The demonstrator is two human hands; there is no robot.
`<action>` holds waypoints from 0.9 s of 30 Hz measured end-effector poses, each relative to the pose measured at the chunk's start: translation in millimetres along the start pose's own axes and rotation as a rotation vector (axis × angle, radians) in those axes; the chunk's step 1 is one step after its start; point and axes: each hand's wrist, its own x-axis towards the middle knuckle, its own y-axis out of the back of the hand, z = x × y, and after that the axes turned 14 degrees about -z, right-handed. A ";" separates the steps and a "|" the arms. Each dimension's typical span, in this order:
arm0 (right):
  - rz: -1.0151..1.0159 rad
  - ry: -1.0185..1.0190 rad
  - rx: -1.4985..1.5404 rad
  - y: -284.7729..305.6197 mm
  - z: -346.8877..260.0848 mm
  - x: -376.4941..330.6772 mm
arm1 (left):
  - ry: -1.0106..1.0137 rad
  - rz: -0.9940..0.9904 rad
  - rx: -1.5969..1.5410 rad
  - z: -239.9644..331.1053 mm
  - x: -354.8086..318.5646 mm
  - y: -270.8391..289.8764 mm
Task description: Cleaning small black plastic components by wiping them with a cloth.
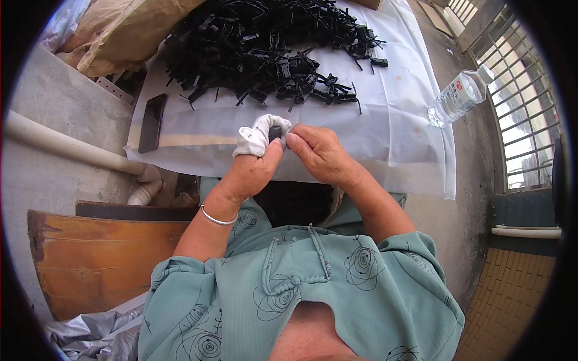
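My left hand (257, 167) is closed around a small black plastic part (275, 132), its bare thumb pressed on the near side. A white cloth glove (255, 137) covers the fingers of that hand. Close against it, my right hand (320, 153) is bare, with thumb and forefinger pinched together at the part's right side. What those fingertips grip is too small to make out. Beyond both hands, a big heap of black plastic parts (259, 54) with thin protruding strips lies on the table, which has a whitish plastic sheet (385, 129) over it.
A dark phone (152, 123) lies at the table's left edge. On the right edge stands a clear water bottle (459, 97). Brown paper wrapping (129, 39) is at the far left, above a pale pipe (72, 144). A wooden board (108, 256) leans at lower left.
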 end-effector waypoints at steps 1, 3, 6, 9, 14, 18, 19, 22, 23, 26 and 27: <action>-0.045 0.015 -0.027 -1.0 -0.2 0.2 | 0.036 0.006 0.056 1.5 0.6 -0.4; -0.065 -0.056 -0.018 -1.1 -2.1 1.5 | -0.046 0.034 0.263 -0.9 1.4 -6.4; -0.050 -0.132 0.001 -5.3 -2.8 -0.7 | -0.097 0.043 0.532 -7.1 0.9 -9.0; -0.066 -0.114 0.035 1.1 2.7 -7.0 | -0.013 0.038 0.445 -3.5 -1.8 -9.0; 0.413 -0.526 -0.420 73.6 23.2 -10.9 | -0.096 -0.215 0.874 -0.8 -4.0 11.2; 0.365 -0.707 -0.767 96.6 60.5 0.7 | -0.015 -0.132 0.629 -17.5 2.4 2.3; 0.270 -0.639 -0.705 89.4 59.4 8.3 | 0.043 -0.100 0.566 -26.7 5.0 2.2; 0.162 -0.559 -0.596 60.9 57.9 17.7 | 0.191 -0.071 0.309 -27.5 8.5 -3.9; 0.164 -0.526 -0.577 55.2 55.8 16.4 | 0.279 -0.065 0.118 -26.3 10.2 -5.9; 0.062 -0.567 -0.614 42.6 42.8 13.4 | 0.236 0.057 0.010 -27.9 13.8 -9.9; 0.076 -0.591 -0.647 39.2 34.1 11.8 | 0.237 0.060 0.012 -29.9 13.1 -8.5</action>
